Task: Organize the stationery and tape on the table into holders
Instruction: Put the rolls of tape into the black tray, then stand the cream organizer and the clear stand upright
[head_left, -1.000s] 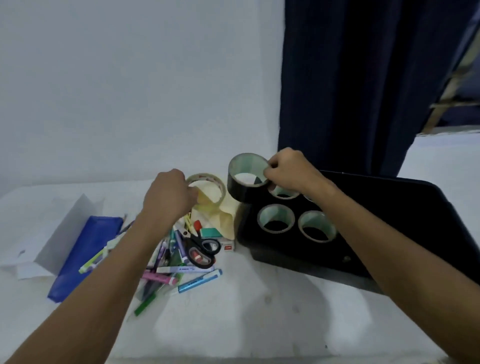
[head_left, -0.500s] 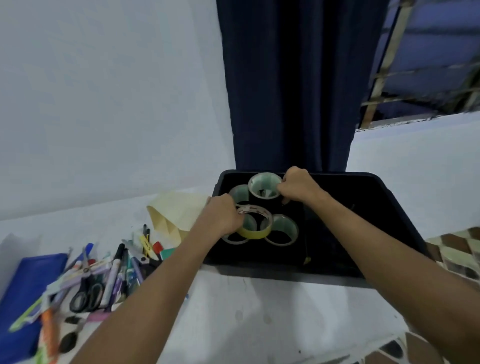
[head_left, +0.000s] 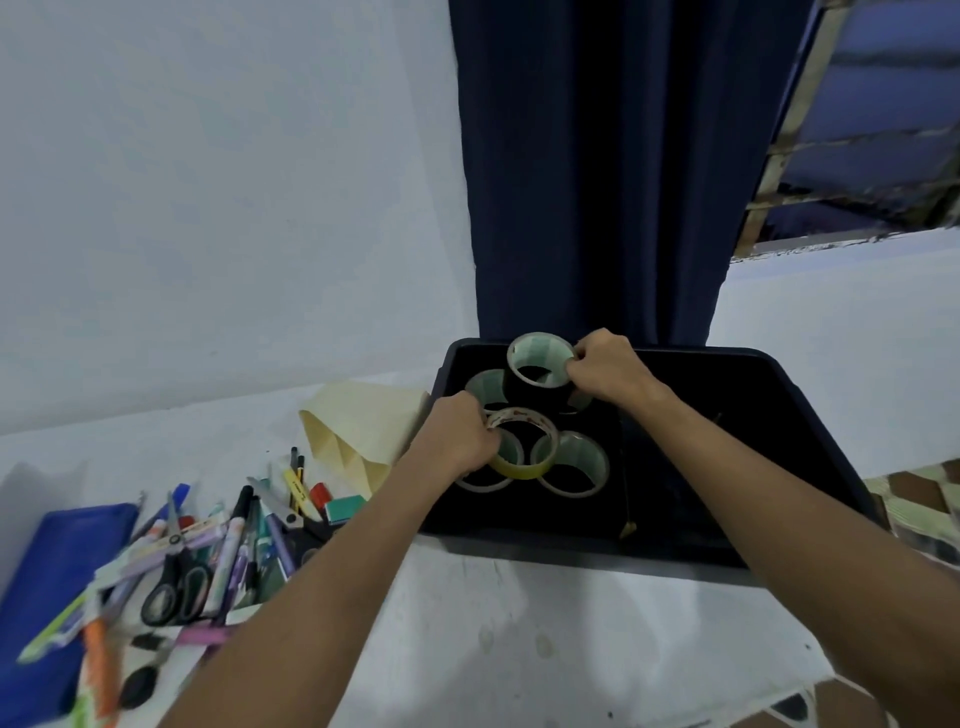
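Holding both rolls inside the bin (head_left: 810, 447) at centre frame, your right hand (head_left: 605, 371) pinches the black tape (head_left: 540, 364) rim, your left hand (head_left: 460, 436) the yellow tape (head_left: 524, 447); they look light, stiff and smooth, best held through the core

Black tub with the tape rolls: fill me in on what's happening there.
A person is loading tape into the black plastic tub. The right hand grips a black tape roll on top of the rolls at the back; the left hand holds a yellowish clear tape roll over the front ones. Pens, markers and black-handled scissors lie unsorted on the white table.
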